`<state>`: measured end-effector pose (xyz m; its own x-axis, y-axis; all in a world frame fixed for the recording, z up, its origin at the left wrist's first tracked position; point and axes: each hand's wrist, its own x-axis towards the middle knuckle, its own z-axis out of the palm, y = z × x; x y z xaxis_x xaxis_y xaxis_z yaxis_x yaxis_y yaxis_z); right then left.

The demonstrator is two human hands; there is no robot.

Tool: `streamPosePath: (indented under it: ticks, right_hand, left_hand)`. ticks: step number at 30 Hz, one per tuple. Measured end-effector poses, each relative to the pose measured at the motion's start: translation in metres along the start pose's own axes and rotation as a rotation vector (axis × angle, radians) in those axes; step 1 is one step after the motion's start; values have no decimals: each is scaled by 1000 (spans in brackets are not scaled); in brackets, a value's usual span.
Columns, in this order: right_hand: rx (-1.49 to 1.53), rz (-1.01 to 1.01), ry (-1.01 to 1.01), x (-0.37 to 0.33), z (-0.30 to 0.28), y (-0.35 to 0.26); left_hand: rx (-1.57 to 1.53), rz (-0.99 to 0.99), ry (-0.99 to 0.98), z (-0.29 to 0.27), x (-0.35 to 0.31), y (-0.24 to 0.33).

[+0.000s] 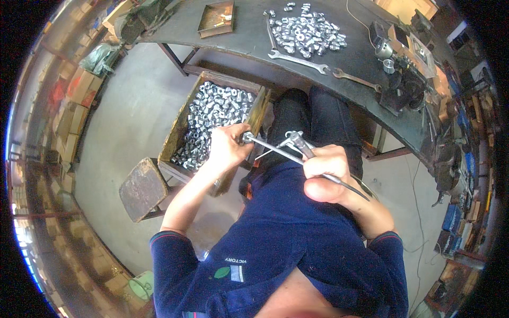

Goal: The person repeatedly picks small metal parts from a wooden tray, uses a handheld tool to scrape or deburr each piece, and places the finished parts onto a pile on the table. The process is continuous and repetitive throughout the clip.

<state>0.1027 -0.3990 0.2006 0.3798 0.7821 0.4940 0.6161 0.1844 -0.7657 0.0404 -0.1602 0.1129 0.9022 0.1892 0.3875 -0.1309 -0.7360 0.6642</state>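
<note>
Pinching small metal piece (247, 137) at far end of long metal rod (275, 150): left hand (229, 144), thumb and fingers pressed together, probably steadying tip. Right hand (330, 168) wraps rod's near part in fist, likely for firm control; exact finger contact hidden. Rod slants across above lap. Left forearm angles outward and forward; right elbow bent, fist close before torso. Wooden box (258, 111) of metal fittings (220, 106) stands left of legs, presumably for easy reach.

On the navy shirt (275, 228) we see one short line of pale lettering (236, 261) (upside down to us). It sits beside the green leaf emblem (222, 272).
</note>
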Motion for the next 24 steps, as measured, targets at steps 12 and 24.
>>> streamPosePath:
  ticks: [12,24]
  right_hand:
    - [-182,40,32,-8,17,41]
    - [-182,196,227,-41,-4,38]
  left_hand:
    - [179,75,-233,30,37,11]
    - [-1019,-124,-51,48,243,25]
